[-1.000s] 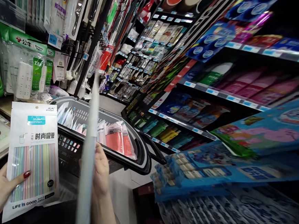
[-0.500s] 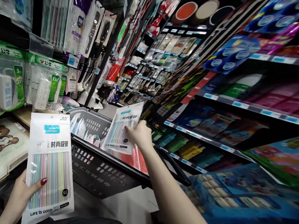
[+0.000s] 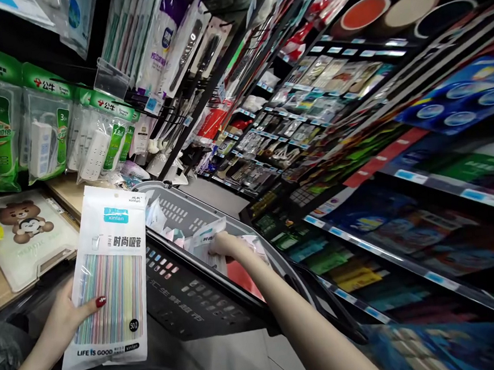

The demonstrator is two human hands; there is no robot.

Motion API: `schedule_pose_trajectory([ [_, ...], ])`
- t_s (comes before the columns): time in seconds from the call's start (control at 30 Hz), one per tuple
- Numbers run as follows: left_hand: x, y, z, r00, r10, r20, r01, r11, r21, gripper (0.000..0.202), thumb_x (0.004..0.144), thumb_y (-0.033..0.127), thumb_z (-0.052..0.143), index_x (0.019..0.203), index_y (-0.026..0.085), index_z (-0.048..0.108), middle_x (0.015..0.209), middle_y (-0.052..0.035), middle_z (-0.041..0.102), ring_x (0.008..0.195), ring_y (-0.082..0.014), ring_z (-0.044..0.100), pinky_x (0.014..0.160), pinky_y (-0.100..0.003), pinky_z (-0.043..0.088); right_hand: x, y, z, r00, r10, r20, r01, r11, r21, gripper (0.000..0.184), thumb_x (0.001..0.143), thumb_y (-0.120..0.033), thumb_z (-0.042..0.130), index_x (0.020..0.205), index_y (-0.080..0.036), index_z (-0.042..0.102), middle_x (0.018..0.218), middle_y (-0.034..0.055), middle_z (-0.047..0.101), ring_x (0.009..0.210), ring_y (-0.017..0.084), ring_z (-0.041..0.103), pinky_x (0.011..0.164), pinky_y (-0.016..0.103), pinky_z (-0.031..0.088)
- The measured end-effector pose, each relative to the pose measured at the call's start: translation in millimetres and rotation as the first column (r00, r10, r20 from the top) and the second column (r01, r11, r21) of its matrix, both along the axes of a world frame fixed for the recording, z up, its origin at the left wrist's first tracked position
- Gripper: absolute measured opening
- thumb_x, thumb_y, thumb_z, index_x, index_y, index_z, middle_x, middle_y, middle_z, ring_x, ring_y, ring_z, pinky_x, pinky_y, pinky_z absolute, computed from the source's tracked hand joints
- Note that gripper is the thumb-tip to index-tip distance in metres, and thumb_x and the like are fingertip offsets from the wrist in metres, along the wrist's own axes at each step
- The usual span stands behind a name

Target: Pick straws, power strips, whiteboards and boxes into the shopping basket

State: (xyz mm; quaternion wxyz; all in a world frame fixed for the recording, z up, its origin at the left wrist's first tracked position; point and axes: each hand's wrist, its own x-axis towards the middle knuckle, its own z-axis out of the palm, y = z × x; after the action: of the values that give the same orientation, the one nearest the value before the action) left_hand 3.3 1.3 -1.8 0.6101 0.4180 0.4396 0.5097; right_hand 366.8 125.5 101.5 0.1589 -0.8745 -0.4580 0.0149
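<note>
My left hand grips a white pack of drinking straws by its lower left side, thumb across the front. Striped pastel straws show through the clear window, and the pack stands nearly upright before me. Down inside a dark shopping basket, my right hand is closed on a second pack of straws. That pack is partly below the basket rim, and my fingertips are hidden behind the hand. Other wrapped goods and a red item lie in the basket.
Power strips in green-topped packaging hang at the left. Below them lies a board with a bear picture. Shelves of packaged goods run along the right, close to the basket. Bowls line an upper shelf.
My right hand has lowered the second straw pack from above the basket rim to inside the basket. My left hand keeps hold of its pack. The view has shifted left.
</note>
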Motion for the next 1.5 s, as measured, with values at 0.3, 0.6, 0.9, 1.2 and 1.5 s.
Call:
schedule_pose_trajectory([
  [0.3, 0, -2, 1.1, 0.998, -0.036, 0.056, 0.037, 0.999, -0.018, 0.047, 0.060, 0.039, 0.076, 0.097, 0.016, 0.058, 0.098, -0.0088, 0.071, 0.091, -0.0256, 0.065, 0.079, -0.031, 0.052, -49, -14, 27.6, 0.990, 0.018, 0.142, 0.014, 0.976, -0.217, 0.035, 0.069, -0.013, 0.067, 0.099, 0.003, 0.056, 0.097, 0.0268, 0.061, 0.102, 0.037, 0.057, 0.086, 0.053, 0.040],
  [0.6, 3, -7, 1.5, 0.988, -0.096, 0.122, 0.099, 0.995, -0.024, 0.052, 0.062, 0.040, 0.076, 0.102, 0.014, 0.055, 0.101, -0.0103, 0.069, 0.093, -0.0255, 0.064, 0.079, -0.031, 0.051, -170, -130, -8.5, 0.481, 0.622, -0.618, -0.521, 0.770, 0.370, 0.035, 0.082, -0.045, 0.051, 0.105, -0.018, 0.054, 0.105, 0.0080, 0.063, 0.096, 0.022, 0.059, 0.086, 0.036, 0.046],
  [0.9, -2, -10, -1.6, 0.934, -0.251, 0.253, 0.206, 0.960, 0.192, 0.065, 0.075, 0.058, 0.056, 0.126, 0.018, 0.047, 0.111, -0.0125, 0.064, 0.092, -0.0282, 0.062, 0.080, -0.036, 0.048, -183, -136, -62.8, -0.152, 0.637, -0.756, 0.057, 0.769, 0.636, 0.038, 0.070, -0.033, 0.069, 0.102, -0.023, 0.052, 0.091, 0.0013, 0.063, 0.080, 0.015, 0.061, 0.068, 0.025, 0.049],
  [1.2, -10, -8, 0.3, 0.925, -0.195, 0.326, 0.192, 0.980, 0.041, 0.065, 0.085, 0.058, 0.035, 0.134, 0.015, 0.030, 0.108, -0.0154, 0.064, 0.086, -0.0288, 0.063, 0.073, -0.038, 0.050, -152, -144, -82.3, -0.877, 0.390, -0.280, 0.032, 0.628, 0.777, 0.062, 0.070, -0.069, 0.047, 0.105, -0.019, 0.053, 0.048, -0.0136, 0.038, 0.015, -0.001, 0.014, 0.018, 0.014, 0.014],
  [1.5, -9, -6, 0.2, 0.962, -0.158, 0.221, 0.167, 0.986, -0.021, 0.059, 0.081, 0.054, 0.049, 0.126, 0.017, 0.042, 0.109, -0.0135, 0.064, 0.086, -0.0285, 0.064, 0.073, -0.037, 0.052, -159, -144, -83.0, -0.686, 0.584, -0.435, 0.093, 0.663, 0.743, 0.061, 0.077, -0.071, 0.025, 0.093, -0.019, 0.055, 0.042, -0.0156, 0.034, 0.011, 0.002, 0.003, 0.015, 0.018, 0.010],
])
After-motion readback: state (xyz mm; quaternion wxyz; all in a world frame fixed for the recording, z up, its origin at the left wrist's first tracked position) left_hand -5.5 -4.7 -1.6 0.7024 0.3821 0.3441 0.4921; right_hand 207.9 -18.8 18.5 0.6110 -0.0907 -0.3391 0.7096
